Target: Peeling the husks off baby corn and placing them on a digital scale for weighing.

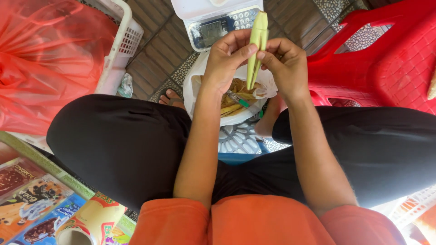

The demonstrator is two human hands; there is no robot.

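Sitting cross-legged, the person pinches a folded leaf strip (257, 45) between both hands: left hand (227, 56) and right hand (285, 61), each grip clamped on it above a white bag (196, 88) of strips. Beyond lies a brown tiled floor (159, 50) with a scale (213, 22), a white basket (120, 41) holding red plastic (45, 54), and a red chair (386, 59).

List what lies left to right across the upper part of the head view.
Red plastic bag → white basket → left hand → folded yellow-green leaf strip → right hand → red plastic chair.
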